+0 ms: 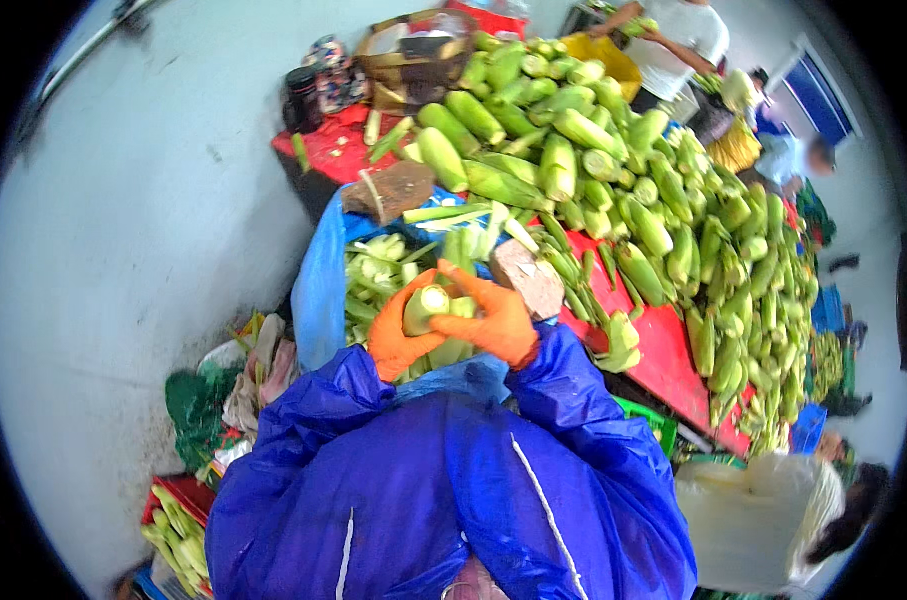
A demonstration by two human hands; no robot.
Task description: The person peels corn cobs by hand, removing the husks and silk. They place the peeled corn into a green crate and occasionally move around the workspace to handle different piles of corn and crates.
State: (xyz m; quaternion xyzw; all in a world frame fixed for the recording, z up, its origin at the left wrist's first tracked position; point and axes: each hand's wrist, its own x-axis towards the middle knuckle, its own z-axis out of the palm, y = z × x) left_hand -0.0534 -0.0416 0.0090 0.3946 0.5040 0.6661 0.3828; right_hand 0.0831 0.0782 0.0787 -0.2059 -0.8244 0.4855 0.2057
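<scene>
The short, husk-green ear of corn with a pale, round cut end (428, 307) sits between 2 orange-gloved hands, above an open blue plastic bag (317, 300). The left hand (398, 328) is clamped around its left side, while the right hand (498, 322) closes on its right side; whether the right fingers also pinch a loose leaf, I cannot tell. The cut end faces up toward the wearer, which probably keeps the husk edges easy to reach. Loose pale-green husk strips (371, 275) fill the bag just below, so falling pieces would likely land there. 2 rough blocks, 1 reddish-brown (389, 191) and 1 pinkish (529, 281), stand at the bag's far edge, seemingly as weights pinning it to the red-covered table (678, 362). A large heap of green, husk-covered corn (663, 220) spreads beyond and to the right, presumably placed there to stay within arm's reach.
</scene>
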